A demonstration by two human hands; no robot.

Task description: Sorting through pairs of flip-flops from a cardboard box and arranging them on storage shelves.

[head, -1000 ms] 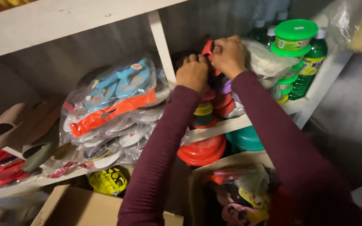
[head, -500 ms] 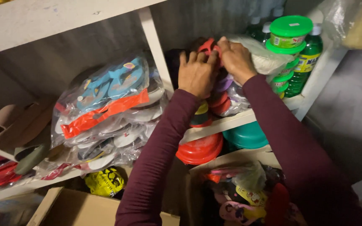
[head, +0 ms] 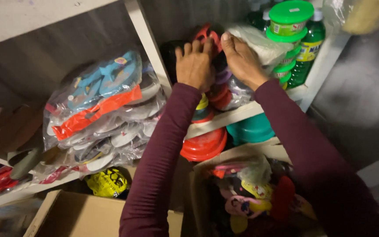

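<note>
Landmark: the white shelf board [head: 237, 115] that runs under both hands.

Nearest the camera, below the shelf board, stand two cardboard boxes. The left box [head: 73, 215] shows a bare brown inside. The right box [head: 251, 151] holds mixed coloured sandals. Just under the shelf board, red bowls [head: 203, 145] and teal bowls [head: 252, 129] are stacked.

On the shelf board, left of the white upright post [head: 148, 44], lies a clear plastic bag of flip-flops [head: 99, 109], blue and orange pairs uppermost.

Right of the post, on the shelf board, stands the pile of coloured footwear [head: 213, 85]. The left hand [head: 194, 66] lies flat against the front of this pile, fingers spread and pointing up. The right hand [head: 242, 59] reaches over the top, fingers curled down behind a red item [head: 207, 31] at the crest. Neither hand encloses an item; whether the right fingertips pinch anything cannot be told, as they are hidden behind the pile.

Step in hand, as judged: steadying and sorting the pile. The pile sits directly under both palms, touching them. A further move calls for one hand to brace the pile while the other closes on a single piece.

Farther right on the shelf board stand green-lidded tubs [head: 289, 26] and a green bottle [head: 310, 48].
</note>
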